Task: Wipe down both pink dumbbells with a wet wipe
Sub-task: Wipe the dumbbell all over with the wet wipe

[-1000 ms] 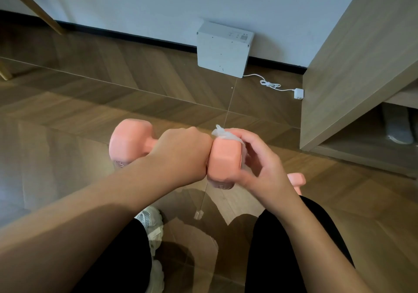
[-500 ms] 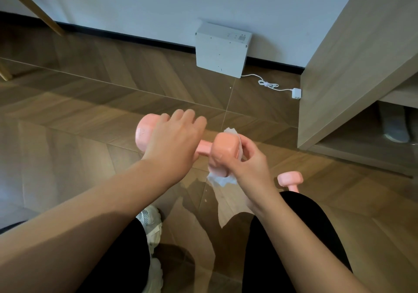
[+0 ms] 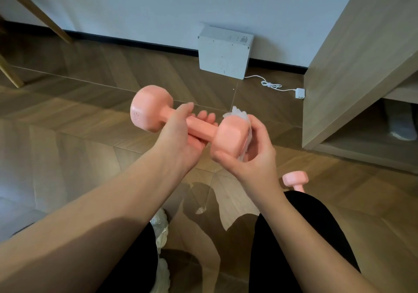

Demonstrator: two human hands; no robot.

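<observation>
I hold a pink dumbbell (image 3: 199, 128) level above the wooden floor. My left hand (image 3: 181, 138) cradles its handle from below, fingers loosely curled and thumb over the top. My right hand (image 3: 251, 147) presses a white wet wipe (image 3: 240, 114) against the dumbbell's right end, the wipe bunched between palm and weight. A second pink dumbbell (image 3: 295, 180) lies on the floor behind my right knee, half hidden by my black trouser leg.
A white box (image 3: 224, 51) leans against the wall ahead, with a white cable and plug (image 3: 299, 93) beside it. A wooden cabinet (image 3: 352, 71) stands at the right. Wooden legs (image 3: 36, 9) slant at top left. My white shoes (image 3: 161, 227) are below.
My left hand loosened from a full grip on the handle to a cradle under it. The dumbbell tilted, its left end rising and showing more. My right hand keeps the wipe on the right end.
</observation>
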